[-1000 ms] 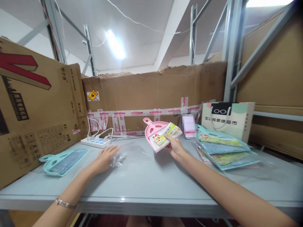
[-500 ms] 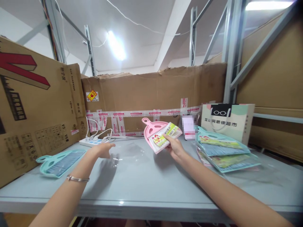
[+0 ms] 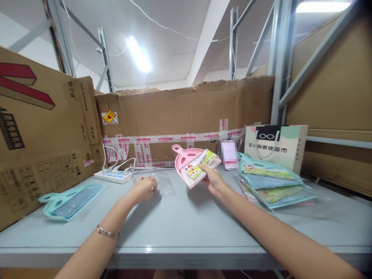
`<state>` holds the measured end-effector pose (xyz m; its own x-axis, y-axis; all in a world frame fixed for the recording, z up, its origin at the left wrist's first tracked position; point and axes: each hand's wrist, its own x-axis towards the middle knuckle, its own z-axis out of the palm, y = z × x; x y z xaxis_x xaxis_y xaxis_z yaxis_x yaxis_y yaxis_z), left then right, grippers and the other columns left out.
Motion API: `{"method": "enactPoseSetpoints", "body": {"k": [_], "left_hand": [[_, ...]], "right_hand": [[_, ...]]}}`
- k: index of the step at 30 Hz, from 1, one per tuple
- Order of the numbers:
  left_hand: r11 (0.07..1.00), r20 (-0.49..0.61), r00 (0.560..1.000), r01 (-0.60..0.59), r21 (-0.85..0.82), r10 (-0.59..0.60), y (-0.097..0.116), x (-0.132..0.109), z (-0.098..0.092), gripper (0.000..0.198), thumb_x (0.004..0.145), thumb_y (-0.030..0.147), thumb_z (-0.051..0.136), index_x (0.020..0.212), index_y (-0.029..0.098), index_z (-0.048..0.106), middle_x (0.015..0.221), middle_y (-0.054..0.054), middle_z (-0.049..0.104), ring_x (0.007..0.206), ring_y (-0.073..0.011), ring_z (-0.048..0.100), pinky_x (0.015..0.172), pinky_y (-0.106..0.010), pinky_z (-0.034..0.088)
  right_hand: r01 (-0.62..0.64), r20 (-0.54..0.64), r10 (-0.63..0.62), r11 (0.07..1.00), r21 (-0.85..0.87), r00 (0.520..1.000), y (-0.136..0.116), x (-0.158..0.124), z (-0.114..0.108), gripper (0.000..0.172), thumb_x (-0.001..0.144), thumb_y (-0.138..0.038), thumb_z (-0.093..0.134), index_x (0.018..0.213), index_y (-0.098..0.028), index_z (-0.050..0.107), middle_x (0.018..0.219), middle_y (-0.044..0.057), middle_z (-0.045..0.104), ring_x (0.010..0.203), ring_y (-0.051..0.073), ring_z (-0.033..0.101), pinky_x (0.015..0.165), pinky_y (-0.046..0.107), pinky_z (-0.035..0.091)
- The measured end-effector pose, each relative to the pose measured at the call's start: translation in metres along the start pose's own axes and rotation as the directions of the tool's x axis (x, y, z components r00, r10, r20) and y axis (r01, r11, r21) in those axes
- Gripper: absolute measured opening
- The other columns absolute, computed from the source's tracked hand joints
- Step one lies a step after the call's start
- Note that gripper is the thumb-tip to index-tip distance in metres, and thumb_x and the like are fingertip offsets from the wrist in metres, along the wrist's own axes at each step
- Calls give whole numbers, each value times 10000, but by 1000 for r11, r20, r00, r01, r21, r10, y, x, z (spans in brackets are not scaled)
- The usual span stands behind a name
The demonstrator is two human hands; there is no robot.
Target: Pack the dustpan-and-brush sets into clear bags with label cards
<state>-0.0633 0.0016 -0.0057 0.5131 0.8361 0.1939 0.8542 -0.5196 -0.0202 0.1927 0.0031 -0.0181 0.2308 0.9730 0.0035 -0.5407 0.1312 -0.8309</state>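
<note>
My right hand (image 3: 213, 179) grips a pink dustpan (image 3: 186, 155) with a white-bristled brush nested in it, above the table. A yellow-green printed card (image 3: 201, 166) lies across the set, and my thumb presses on it. My left hand (image 3: 145, 188) hovers to the left of the dustpan, fingers loosely bent, and nothing shows in them. Beside it, a clear plastic bag (image 3: 165, 183) lies crumpled on the table. Over at the left rests a mint-green dustpan (image 3: 59, 207) with a blue-bristled brush. Several bagged sets (image 3: 270, 180) are piled at the right.
A white power strip (image 3: 113, 177) with plugged cables sits at the back left. A phone (image 3: 229, 155) leans near a paper bag (image 3: 274, 145). Large cardboard boxes (image 3: 180, 112) stand behind and to the left. The table's front edge (image 3: 186, 254) runs across below my arms.
My left hand has moved right, its fingers now more bent. The pink dustpan stays in my right hand, nearly still. The whole view has shifted slightly.
</note>
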Motion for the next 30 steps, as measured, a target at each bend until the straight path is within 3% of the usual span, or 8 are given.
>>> {"method": "enactPoseSetpoints", "body": {"k": [9,12,16,19,21,23,26,30], "left_hand": [[971,-419,908,-84,-225,-18,-23,-4,-1,188,719,72,410,683,185,556,803,-39,590,866,-177,522,843,-339,377],[949,-418,908,-118,-293,-17,-26,-6,1,176,701,98,438,616,177,570,869,-51,577,918,-178,515,891,-359,372],[968,-245,960,77,-237,-136,-29,-7,8,262,679,62,428,623,196,645,1043,-59,566,1069,-235,460,949,-456,306],[956,-317,908,222,-193,-275,-28,-6,9,359,648,-2,365,669,207,656,1089,-48,555,1103,-244,439,934,-468,306],[957,-398,872,234,-174,-286,-20,-3,8,352,681,19,363,752,203,654,1043,-59,562,1041,-228,470,903,-429,345],[983,-401,898,152,-107,-183,-3,1,5,323,747,87,377,874,199,651,987,-73,571,963,-216,495,858,-389,381],[994,-261,960,-86,66,101,37,11,2,373,826,184,350,1100,238,596,1002,-89,582,935,-227,509,798,-372,397],[963,-53,983,-161,217,176,85,33,4,425,882,362,274,1096,228,616,780,-100,644,746,-243,585,728,-401,392]], "right_hand": [[31,1,-31,998,58,1000,-6,-1,0,113,725,-118,624,825,-167,600,667,12,703,622,154,667,581,267,561],[33,-11,-33,997,72,999,-7,0,-1,120,721,-116,631,825,-167,599,663,10,702,600,150,663,574,265,561],[17,-22,-15,997,70,1000,-8,-1,0,101,724,-113,625,808,-160,595,659,16,701,583,150,659,567,262,559],[10,-21,-9,998,67,1000,-9,-2,1,103,724,-110,626,811,-155,594,643,15,697,572,148,656,564,260,557],[9,-24,-7,998,68,1000,-9,-2,1,103,722,-108,630,809,-150,593,633,15,695,558,145,651,560,257,554],[11,-23,-9,997,76,1000,-9,-2,1,107,719,-107,632,810,-149,595,635,14,696,553,141,650,558,251,553],[10,-24,-8,997,74,1000,-9,-1,1,114,713,-111,638,814,-147,601,644,13,699,559,142,651,554,251,553],[27,-22,-26,999,48,999,-8,0,-1,97,717,-111,630,804,-144,601,649,17,700,585,148,658,575,260,558]]}}
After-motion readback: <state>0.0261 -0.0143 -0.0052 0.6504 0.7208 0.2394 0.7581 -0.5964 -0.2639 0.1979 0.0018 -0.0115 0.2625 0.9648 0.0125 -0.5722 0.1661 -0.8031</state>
